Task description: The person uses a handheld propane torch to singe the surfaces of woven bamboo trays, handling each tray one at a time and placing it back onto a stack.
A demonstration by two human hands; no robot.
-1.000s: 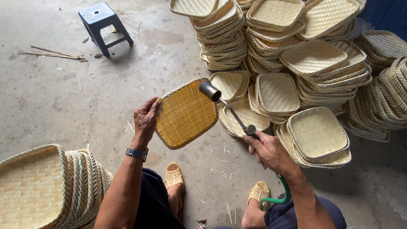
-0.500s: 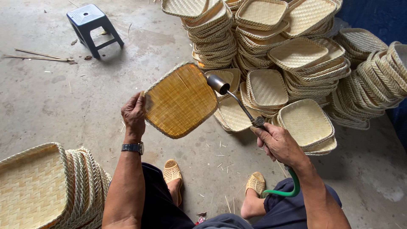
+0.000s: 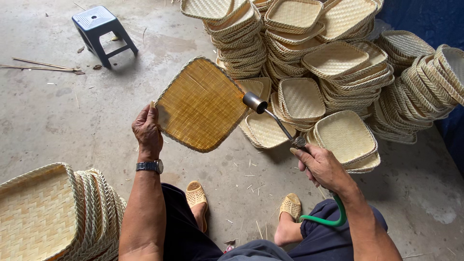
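Observation:
My left hand (image 3: 148,130) grips the left edge of a square woven bamboo tray (image 3: 203,104), held up with its golden-brown underside facing me. My right hand (image 3: 323,166) holds the handle of a gas torch (image 3: 275,121). The torch's metal nozzle (image 3: 254,102) sits at the tray's right edge. A green hose (image 3: 328,220) runs from the torch handle down past my right knee. A wristwatch (image 3: 149,166) is on my left wrist.
Tall stacks of pale woven trays (image 3: 333,63) fill the floor ahead and to the right. Another stack of trays (image 3: 53,212) stands at my lower left. A small dark plastic stool (image 3: 101,31) and thin bamboo sticks (image 3: 41,66) lie on the concrete at far left.
The tray has turned and lifted slightly in my left hand, showing more of its underside. The torch nozzle stays at the tray's right edge.

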